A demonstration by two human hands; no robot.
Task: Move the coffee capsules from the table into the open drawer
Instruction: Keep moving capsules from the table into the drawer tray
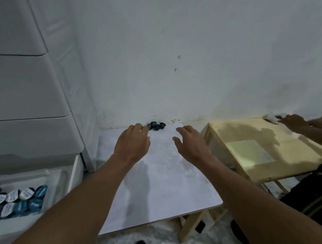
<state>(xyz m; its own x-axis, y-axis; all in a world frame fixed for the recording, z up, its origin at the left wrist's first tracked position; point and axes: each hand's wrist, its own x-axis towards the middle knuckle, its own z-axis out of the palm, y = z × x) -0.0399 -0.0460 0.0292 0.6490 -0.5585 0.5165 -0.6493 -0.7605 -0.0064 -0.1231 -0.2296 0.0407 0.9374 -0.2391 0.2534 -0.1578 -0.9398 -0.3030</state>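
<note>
A small cluster of dark coffee capsules (157,126) lies at the far edge of the white table (162,181), against the wall. My left hand (133,141) reaches over the table, its fingertips touching the leftmost capsule of the cluster. My right hand (191,142) hovers just right of the cluster with fingers spread and nothing in it. The open drawer (47,177) sits low at the left and holds several blue and white capsules (14,200).
A white drawer unit (27,96) rises at the left above the open drawer. A wooden table (263,146) stands to the right, where another person's hand (294,122) touches a white cloth (271,116). A dark bag (307,200) sits under it.
</note>
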